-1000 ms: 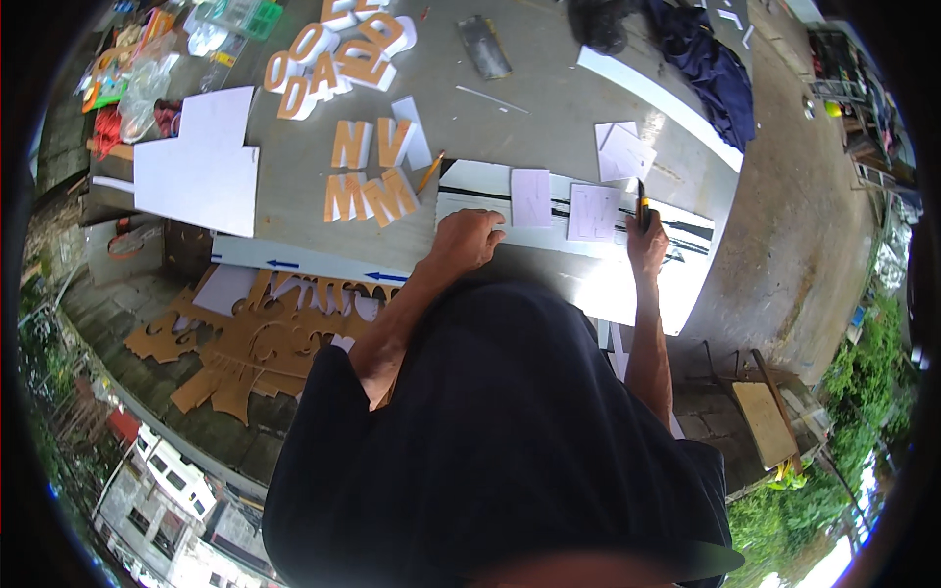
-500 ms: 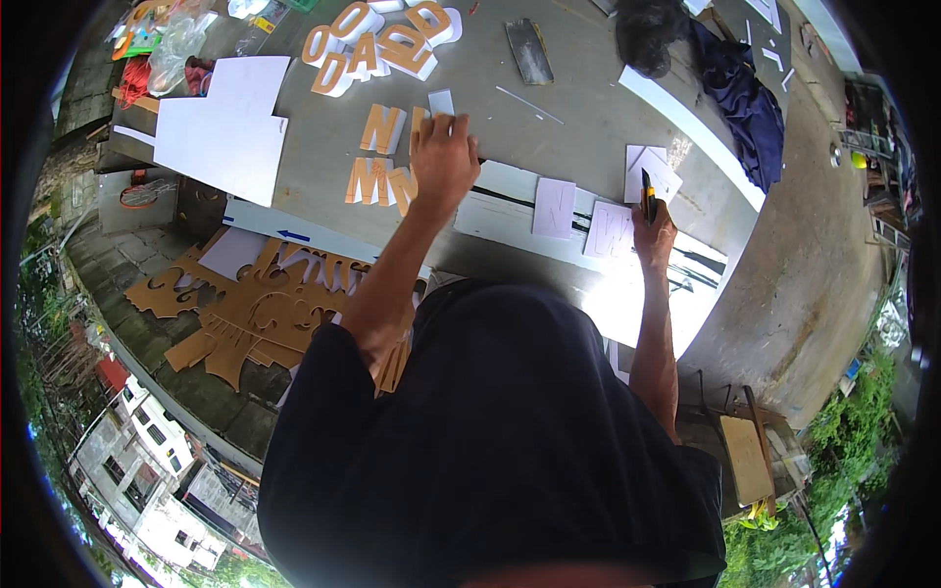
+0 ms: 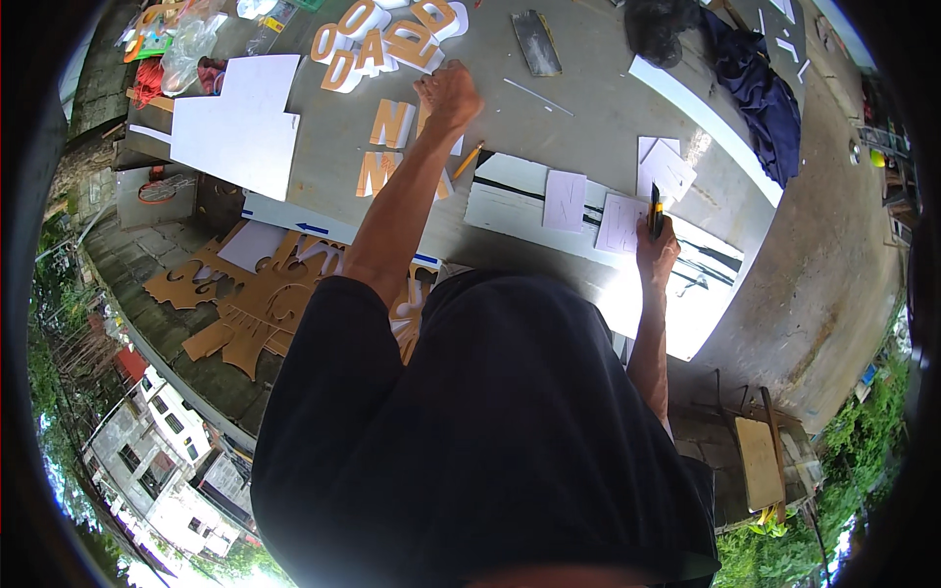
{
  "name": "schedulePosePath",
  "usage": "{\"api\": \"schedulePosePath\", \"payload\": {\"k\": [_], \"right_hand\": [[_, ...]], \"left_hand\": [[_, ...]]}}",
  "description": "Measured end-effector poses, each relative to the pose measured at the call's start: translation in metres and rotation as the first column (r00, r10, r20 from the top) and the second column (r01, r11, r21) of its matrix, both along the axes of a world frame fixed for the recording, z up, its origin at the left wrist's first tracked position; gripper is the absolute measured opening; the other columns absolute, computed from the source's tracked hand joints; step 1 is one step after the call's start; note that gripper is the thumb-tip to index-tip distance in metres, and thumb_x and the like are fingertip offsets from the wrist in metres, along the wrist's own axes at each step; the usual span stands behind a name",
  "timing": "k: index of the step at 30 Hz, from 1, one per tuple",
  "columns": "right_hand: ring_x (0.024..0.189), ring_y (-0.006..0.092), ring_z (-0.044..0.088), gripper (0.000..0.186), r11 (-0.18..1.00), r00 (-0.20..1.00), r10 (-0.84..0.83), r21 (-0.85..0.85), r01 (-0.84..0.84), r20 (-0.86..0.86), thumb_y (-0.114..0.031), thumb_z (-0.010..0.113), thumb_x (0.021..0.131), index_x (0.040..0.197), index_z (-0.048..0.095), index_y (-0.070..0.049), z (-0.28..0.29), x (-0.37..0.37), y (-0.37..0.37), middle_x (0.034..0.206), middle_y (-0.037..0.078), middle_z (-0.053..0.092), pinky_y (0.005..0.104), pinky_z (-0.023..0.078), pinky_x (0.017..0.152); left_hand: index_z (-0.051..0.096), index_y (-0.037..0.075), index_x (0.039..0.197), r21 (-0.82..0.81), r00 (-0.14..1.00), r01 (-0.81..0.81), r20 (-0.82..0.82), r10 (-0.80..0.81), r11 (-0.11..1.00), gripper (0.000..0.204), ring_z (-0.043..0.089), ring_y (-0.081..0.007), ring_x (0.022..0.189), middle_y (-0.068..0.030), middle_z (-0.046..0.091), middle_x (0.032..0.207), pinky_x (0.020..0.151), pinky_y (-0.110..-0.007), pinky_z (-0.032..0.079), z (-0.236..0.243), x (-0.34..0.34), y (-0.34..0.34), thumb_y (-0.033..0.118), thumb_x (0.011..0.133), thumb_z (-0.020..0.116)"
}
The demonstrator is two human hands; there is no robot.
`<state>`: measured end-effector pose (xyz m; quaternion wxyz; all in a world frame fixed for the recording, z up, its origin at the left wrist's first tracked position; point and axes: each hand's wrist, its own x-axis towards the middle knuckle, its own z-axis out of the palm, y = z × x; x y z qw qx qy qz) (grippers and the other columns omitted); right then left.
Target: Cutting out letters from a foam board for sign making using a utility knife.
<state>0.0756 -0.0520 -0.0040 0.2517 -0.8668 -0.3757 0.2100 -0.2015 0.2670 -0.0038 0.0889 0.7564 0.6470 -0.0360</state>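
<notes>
My right hand [image 3: 659,250] is closed around a black-and-yellow utility knife [image 3: 656,204], its tip pointing away from me. Beneath the knife is a white card piece [image 3: 619,223] with pen lines, lying on a long white board [image 3: 505,206]. Farther left, my left hand [image 3: 451,96] hovers over the table with curled fingers; anything in them is hidden. Beside it stands a thick cut-out letter [image 3: 391,123] with a tan face and white sides, and more letters [image 3: 377,174] sit nearer me. A yellow pencil [image 3: 469,160] lies right of my left forearm.
A cluster of tan-faced letters [image 3: 372,51] is at the far side of the table. White sheet [image 3: 240,127] lies left, and stacked card pieces [image 3: 668,171] right. A metal plate [image 3: 535,44] and dark cloth [image 3: 750,118] are farther back. Brown cut-out scraps [image 3: 245,314] lie below the table edge.
My left hand has moved away from me, toward the far letters, and the pencil now shows. My right hand keeps its hold on the knife, close to the same card.
</notes>
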Motion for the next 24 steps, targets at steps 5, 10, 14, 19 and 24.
{"api": "schedulePosePath", "payload": {"k": [5, 10, 14, 19, 24], "right_hand": [[0.067, 0.0248, 0.065, 0.026, 1.000, 0.999, -0.029, -0.009, 0.029, -0.037, -0.025, 0.069, 0.093, 0.096, 0.059, -0.001, 0.003, -0.003, -0.005, 0.077, 0.015, 0.067, 0.0398, 0.052, 0.067], [0.065, 0.0232, 0.064, 0.030, 1.000, 0.998, -0.017, -0.019, 0.015, -0.068, -0.028, 0.070, 0.093, 0.100, 0.062, 0.000, 0.011, -0.006, 0.001, 0.074, 0.014, 0.066, 0.0385, 0.051, 0.065], [0.061, 0.0208, 0.068, 0.035, 0.997, 0.957, -0.076, -0.025, 0.072, -0.281, -0.032, 0.071, 0.092, 0.100, 0.062, 0.001, 0.024, -0.016, 0.003, 0.071, 0.013, 0.067, 0.0353, 0.053, 0.061], [0.062, 0.0179, 0.069, 0.036, 0.996, 0.868, -0.083, -0.025, 0.081, -0.489, -0.032, 0.071, 0.090, 0.099, 0.061, 0.002, 0.037, -0.047, 0.001, 0.075, 0.010, 0.068, 0.0323, 0.054, 0.059], [0.061, 0.0143, 0.063, 0.031, 0.989, 0.774, -0.141, -0.054, 0.137, -0.617, -0.026, 0.071, 0.091, 0.100, 0.061, 0.001, 0.038, -0.082, -0.012, 0.073, 0.007, 0.063, 0.0300, 0.050, 0.059]], "left_hand": [[0.070, 0.000, 0.105, -0.033, 0.984, -0.027, 0.173, 0.032, 0.999, 0.031, 0.067, -0.0382, 0.104, -0.0197, 0.072, 0.105, 0.096, -0.049, 0.048, -0.014, 0.004, 0.003, 0.008, 0.075, 0.071], [0.077, 0.011, 0.092, 0.215, 0.929, 0.211, 0.261, -0.264, 0.954, 0.014, 0.070, -0.0372, 0.093, -0.0161, 0.074, 0.099, 0.083, -0.045, 0.055, -0.015, -0.001, 0.000, 0.018, 0.080, 0.075], [0.076, 0.012, 0.098, 0.079, 0.849, 0.145, 0.502, -0.165, 0.986, 0.017, 0.072, -0.0297, 0.081, -0.0135, 0.075, 0.091, 0.075, -0.039, 0.055, 0.027, 0.018, -0.015, 0.026, 0.089, 0.074], [0.075, 0.007, 0.110, -0.065, 0.591, 0.254, 0.800, -0.102, 0.965, 0.019, 0.064, -0.0111, 0.072, -0.0065, 0.073, 0.082, 0.071, -0.028, 0.053, 0.037, 0.035, -0.067, 0.013, 0.092, 0.072], [0.070, 0.011, 0.125, -0.207, 0.529, 0.296, 0.849, 0.020, 0.933, 0.034, 0.063, -0.0110, 0.072, -0.0084, 0.072, 0.082, 0.070, -0.028, 0.053, -0.012, 0.035, -0.133, 0.010, 0.091, 0.074]]}}
